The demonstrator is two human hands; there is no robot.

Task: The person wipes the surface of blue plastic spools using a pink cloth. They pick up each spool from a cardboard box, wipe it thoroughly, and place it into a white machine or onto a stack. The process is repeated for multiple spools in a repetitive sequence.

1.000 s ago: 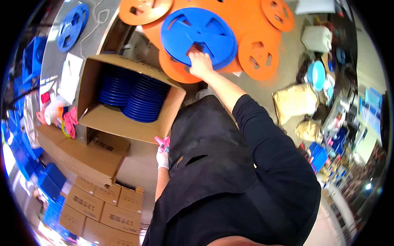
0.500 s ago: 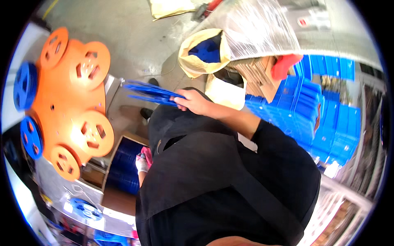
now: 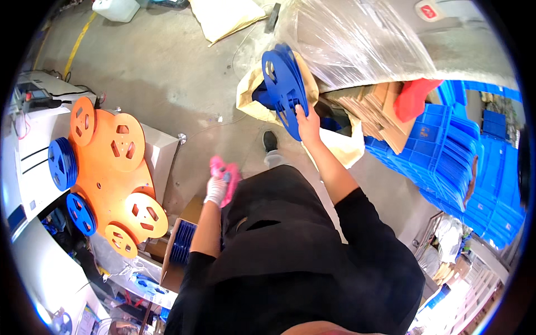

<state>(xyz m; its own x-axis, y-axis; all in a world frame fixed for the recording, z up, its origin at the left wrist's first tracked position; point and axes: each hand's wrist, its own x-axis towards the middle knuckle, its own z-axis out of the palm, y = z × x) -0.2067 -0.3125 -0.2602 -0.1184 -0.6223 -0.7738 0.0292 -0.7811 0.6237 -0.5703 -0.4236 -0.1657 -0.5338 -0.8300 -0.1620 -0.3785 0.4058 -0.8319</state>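
Note:
My right hand (image 3: 309,125) is bare and grips blue plastic reels (image 3: 282,84), at least two face to face, by their near edge. They are tilted over the mouth of a pale yellow sack (image 3: 244,96), which has more blue inside. Lower and to the left, my left hand (image 3: 215,188), in a white glove, is closed round a pink cloth (image 3: 230,195) with a small grey object showing against it. What that grey object is, I cannot tell. Near my left forearm stands a cardboard box (image 3: 173,269) with blue reels packed in it.
An orange machine plate (image 3: 106,173) bearing orange and blue discs stands at the left. Flattened cardboard (image 3: 365,109), a red object (image 3: 413,100) and stacked blue crates (image 3: 438,145) lie to the right. A plastic-wrapped load (image 3: 357,44) is beyond the sack. Another sack (image 3: 223,17) lies on the floor.
The view has turned. My right hand has carried the blue reels from beside the orange machine to over the sack. My left hand has come forward from beside the box with the pink cloth.

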